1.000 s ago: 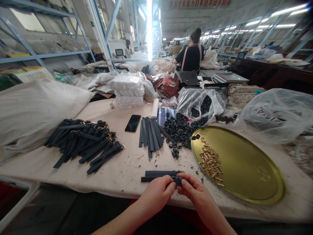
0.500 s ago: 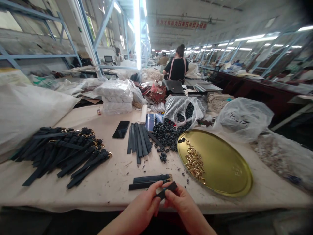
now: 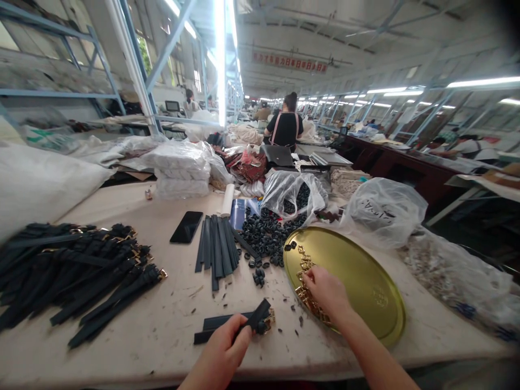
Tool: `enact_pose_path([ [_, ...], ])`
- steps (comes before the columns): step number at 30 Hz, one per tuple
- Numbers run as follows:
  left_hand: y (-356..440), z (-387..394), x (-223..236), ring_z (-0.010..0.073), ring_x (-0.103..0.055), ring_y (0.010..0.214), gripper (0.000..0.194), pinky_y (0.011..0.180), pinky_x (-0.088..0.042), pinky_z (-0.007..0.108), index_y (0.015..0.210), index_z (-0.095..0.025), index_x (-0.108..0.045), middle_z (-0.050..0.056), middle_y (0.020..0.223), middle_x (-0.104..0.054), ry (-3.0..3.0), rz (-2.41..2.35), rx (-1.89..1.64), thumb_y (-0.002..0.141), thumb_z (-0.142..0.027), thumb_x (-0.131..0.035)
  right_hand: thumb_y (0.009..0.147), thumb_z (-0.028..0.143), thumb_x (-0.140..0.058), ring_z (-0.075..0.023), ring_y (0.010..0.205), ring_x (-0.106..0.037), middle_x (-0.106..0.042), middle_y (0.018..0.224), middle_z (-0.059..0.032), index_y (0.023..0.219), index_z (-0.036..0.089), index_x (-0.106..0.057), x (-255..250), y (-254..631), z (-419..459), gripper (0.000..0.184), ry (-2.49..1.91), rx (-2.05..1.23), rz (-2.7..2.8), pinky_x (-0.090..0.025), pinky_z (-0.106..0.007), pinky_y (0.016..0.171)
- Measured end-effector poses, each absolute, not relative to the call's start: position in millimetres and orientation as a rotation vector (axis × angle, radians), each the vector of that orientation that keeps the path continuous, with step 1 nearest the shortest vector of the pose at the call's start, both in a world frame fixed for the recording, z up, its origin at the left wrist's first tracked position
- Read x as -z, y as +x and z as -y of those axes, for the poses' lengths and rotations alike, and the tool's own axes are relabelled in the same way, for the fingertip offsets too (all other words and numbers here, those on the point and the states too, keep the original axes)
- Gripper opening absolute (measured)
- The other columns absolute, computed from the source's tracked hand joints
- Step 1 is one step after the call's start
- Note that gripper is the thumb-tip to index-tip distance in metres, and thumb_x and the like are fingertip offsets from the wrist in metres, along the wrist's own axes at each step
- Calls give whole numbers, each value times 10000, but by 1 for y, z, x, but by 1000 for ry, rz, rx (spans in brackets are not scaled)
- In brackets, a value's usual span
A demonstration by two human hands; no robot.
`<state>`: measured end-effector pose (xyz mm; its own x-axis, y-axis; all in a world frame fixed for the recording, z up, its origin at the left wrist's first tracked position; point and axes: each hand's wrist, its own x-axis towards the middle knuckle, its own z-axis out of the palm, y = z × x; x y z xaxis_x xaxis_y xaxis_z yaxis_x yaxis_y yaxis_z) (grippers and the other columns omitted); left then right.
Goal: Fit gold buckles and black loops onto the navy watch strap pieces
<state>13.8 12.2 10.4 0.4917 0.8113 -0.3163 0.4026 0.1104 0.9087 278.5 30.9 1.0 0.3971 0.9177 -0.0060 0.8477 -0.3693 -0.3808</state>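
My left hand [image 3: 228, 342] is closed around a dark strap [image 3: 258, 314], which points up and to the right from the fingers. Under and beside it lie a couple more dark straps [image 3: 223, 322] with gold buckles [image 3: 270, 318] at their right ends. My right hand [image 3: 327, 290] reaches over the gold oval tray [image 3: 368, 281], thumb and fingertips pinched at a gold buckle in the heap of gold buckles [image 3: 304, 262]. The fingers partly hide what they pinch. Two or so small black loops [image 3: 290, 246] rest at the tray's upper left edge.
Buckled straps [image 3: 101, 271] are heaped at left. Plain strap pieces [image 3: 218, 249] lie mid-table beside a phone [image 3: 186, 227] and a pile of black loops [image 3: 272, 233]. Plastic bags [image 3: 384, 211] line the back and right. A person [image 3: 286, 127] sits facing away beyond.
My right hand has left the strap and moved right to the buckles on the tray. My left hand keeps hold of the strap, now a little further left. The camera view has shifted.
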Motion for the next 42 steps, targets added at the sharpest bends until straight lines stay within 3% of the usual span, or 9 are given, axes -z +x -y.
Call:
enact_pose_path([
  [5, 17, -12, -12, 88, -300, 470, 227, 459, -249, 205, 725, -184, -426, -80, 514, -313, 1475, -1083, -365, 803, -385, -357, 716, 164, -478, -229, 680, -577, -602, 669, -117, 588, 154, -567, 5, 287, -49, 156, -2397, -335, 1525, -355, -317, 610],
  [9, 15, -14, -12, 85, -319, 450, 242, 461, -266, 200, 708, -187, -418, -78, 487, -358, 1459, -1082, -416, 819, -388, -341, 787, 267, -434, -204, 713, -558, -605, 744, -83, 690, 170, -562, -13, 276, -31, 187, -2226, -446, 1562, -376, -305, 631],
  [11, 17, -15, -18, 84, -337, 448, 236, 469, -281, 198, 699, -186, -421, -76, 477, -374, 1457, -1078, -462, 814, -379, -349, 809, 352, -421, -173, 654, -553, -607, 696, -43, 731, 173, -562, -24, 261, -16, 241, -2040, -715, 1575, -400, -281, 600],
  [15, 22, -18, -39, 76, -347, 444, 197, 468, -297, 188, 729, -174, -452, -78, 479, -389, 1449, -1035, -500, 778, -362, -416, 763, 442, -523, -112, 557, -526, -625, 677, -19, 716, 160, -544, -37, 214, 11, 287, -1440, -1559, 1277, -416, -247, 564],
  [17, 21, -18, -45, 71, -361, 454, 179, 461, -298, 181, 729, -167, -468, -74, 500, -414, 1462, -1015, -463, 751, -345, -461, 727, 434, -583, -93, 520, -506, -622, 656, -11, 695, 157, -528, -40, 194, 20, 284, -1289, -1735, 1194, -397, -232, 534],
  [29, 11, -5, -38, 100, -435, 576, 132, 521, -298, 199, 683, -148, -529, -38, 598, -504, 1742, -1160, -424, 715, -271, -491, 697, 457, -609, -77, 469, -440, -484, 534, 49, 685, 153, -555, -15, 167, 28, 309, -1249, -1509, 1108, -351, -217, 473],
  [34, 12, -7, -39, 98, -430, 565, 145, 530, -317, 194, 664, -156, -496, -38, 592, -505, 1623, -1120, -503, 737, -276, -460, 746, 337, -563, -67, 516, -444, -549, 698, 23, 936, 179, -558, -25, 162, 37, 248, -1132, -1666, 942, -360, -207, 508],
  [38, 13, -7, -37, 101, -418, 571, 101, 532, -313, 196, 643, -160, -484, -42, 583, -484, 1632, -1161, -530, 716, -223, -455, 634, 243, -669, -63, 522, -415, -521, 684, 49, 1116, 218, -475, -15, 155, 39, 520, -1015, -1703, 916, -319, -175, 467],
  [42, 13, -5, -33, 109, -434, 600, 110, 553, -321, 202, 682, -150, -509, -33, 617, -491, 1628, -1164, -474, 725, -243, -470, 714, 357, -624, -89, 543, -456, -531, 631, 36, 1018, 188, -542, 0, 152, 36, 357, -1123, -1508, 999, -378, -208, 502],
])
